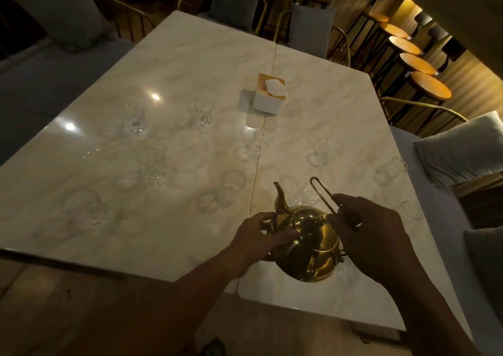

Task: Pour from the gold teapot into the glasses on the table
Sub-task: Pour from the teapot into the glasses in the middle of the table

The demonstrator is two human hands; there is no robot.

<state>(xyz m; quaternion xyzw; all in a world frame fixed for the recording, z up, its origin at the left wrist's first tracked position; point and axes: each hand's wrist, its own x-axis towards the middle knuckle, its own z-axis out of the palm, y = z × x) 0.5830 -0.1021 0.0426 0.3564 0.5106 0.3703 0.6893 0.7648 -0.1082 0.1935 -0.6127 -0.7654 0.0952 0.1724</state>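
Polished metal on the gold teapot [307,244], mirror-bright, and its thin wire handle [322,195] shines the same. The table [190,64] is glossy, pale, marble-veined, throwing back lamp glare. The glasses [202,113] are clear and faceted low down. The tissue box [268,105] is matt white, its top possibly wood. The cushions [460,148] are soft grey cloth; the stools [430,84] have smooth wooden seats.

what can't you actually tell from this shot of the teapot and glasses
Head view, the only one:
- What the gold teapot holds; its metal body hides the inside.
- Whether its base rests on the table; its own body covers that.
- The glass behind the teapot: partly covered, too dim to show any liquid.
- The left hand and its grip: partly behind the teapot.
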